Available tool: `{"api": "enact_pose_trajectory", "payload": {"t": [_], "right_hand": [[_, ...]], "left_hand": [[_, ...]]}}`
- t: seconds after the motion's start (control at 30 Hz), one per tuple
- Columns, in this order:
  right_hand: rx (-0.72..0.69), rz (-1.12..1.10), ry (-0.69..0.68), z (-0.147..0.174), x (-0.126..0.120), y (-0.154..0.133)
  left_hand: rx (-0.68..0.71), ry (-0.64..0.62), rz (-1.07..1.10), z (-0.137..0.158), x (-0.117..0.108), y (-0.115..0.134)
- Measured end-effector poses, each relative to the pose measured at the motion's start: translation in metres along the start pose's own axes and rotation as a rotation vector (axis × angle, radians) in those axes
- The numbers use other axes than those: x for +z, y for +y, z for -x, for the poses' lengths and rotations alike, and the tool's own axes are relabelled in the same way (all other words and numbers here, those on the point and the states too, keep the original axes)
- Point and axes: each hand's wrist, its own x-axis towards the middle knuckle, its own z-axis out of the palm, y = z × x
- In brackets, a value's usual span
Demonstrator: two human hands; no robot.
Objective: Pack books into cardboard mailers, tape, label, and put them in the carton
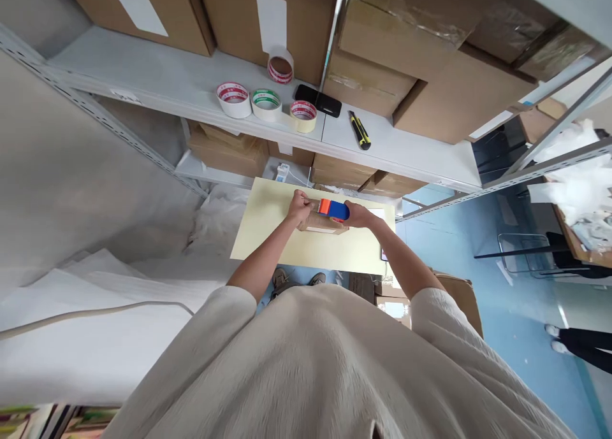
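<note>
A small brown cardboard box (325,223) rests on a pale yellow tabletop (268,235) in front of me. My right hand (358,214) is wrapped round the right end of a blue and orange tape dispenser (337,210), held over the top of the box. At the box's left end, my left hand (299,208) is closed, fingers bent against the edge. Whether it pinches a tape end or the cardboard itself is too small to make out. A brown strip runs between the left hand and the dispenser's orange end.
Tape rolls (233,100), a black case (318,100) and a yellow-black box cutter (359,130) lie on the grey shelf (406,143) beyond the table. Large cartons (382,50) fill that shelf. A phone (384,255) is at the table's right edge. Another person's legs (586,340) show at far right.
</note>
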Motion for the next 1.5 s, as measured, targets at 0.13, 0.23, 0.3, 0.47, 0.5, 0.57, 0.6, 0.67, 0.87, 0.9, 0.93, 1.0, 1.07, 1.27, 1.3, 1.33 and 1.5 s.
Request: {"api": "enact_pose_trajectory", "payload": {"t": [0.13,0.23,0.3,0.47,0.5,0.57,0.6,0.67,0.87,0.9,0.93,1.0,1.07,1.27,1.3,1.33,1.5], "right_hand": [[-0.008,0.063,0.001,-0.006,-0.005,-0.007],[0.012,0.124,-0.014,-0.009,-0.008,-0.004],[0.018,0.163,-0.029,-0.011,-0.009,-0.003],[0.016,0.225,-0.043,-0.01,-0.009,-0.008],[0.02,0.235,-0.049,-0.01,-0.009,-0.01],[0.029,0.253,-0.054,-0.01,-0.009,-0.012],[0.032,0.262,-0.054,-0.01,-0.009,-0.012],[0.033,0.275,-0.052,-0.012,-0.008,-0.012],[0.047,0.277,-0.061,-0.015,-0.006,-0.008],[0.052,0.273,-0.061,-0.015,-0.005,-0.007],[0.057,0.269,-0.06,-0.015,-0.004,-0.006],[0.064,0.269,-0.054,-0.016,-0.003,-0.004],[0.067,0.279,-0.049,-0.017,-0.002,-0.002],[0.078,0.291,-0.055,-0.019,-0.001,-0.002],[0.08,0.291,-0.055,-0.019,-0.001,-0.003],[0.082,0.288,-0.055,-0.018,-0.002,-0.004],[0.103,0.252,-0.07,-0.014,-0.006,-0.011]], "left_hand": [[-0.02,0.065,0.046,-0.012,-0.033,-0.007],[-0.036,0.127,0.048,-0.019,-0.063,-0.015],[-0.04,0.127,0.058,-0.02,-0.076,-0.023],[-0.047,0.101,0.123,-0.016,-0.077,-0.04],[-0.048,0.101,0.13,-0.016,-0.076,-0.043],[-0.05,0.109,0.134,-0.017,-0.073,-0.047],[-0.054,0.114,0.136,-0.017,-0.073,-0.05],[-0.076,0.116,0.141,-0.019,-0.072,-0.056],[-0.134,0.112,0.162,-0.024,-0.064,-0.074],[-0.14,0.116,0.17,-0.025,-0.062,-0.077],[-0.146,0.119,0.178,-0.027,-0.059,-0.08],[-0.157,0.116,0.189,-0.03,-0.052,-0.087],[-0.171,0.105,0.194,-0.032,-0.044,-0.094],[-0.217,0.038,0.172,-0.031,-0.023,-0.102],[-0.217,0.033,0.169,-0.031,-0.02,-0.102],[-0.215,0.031,0.164,-0.03,-0.018,-0.102],[-0.211,0.048,0.095,-0.024,-0.012,-0.1]]}}
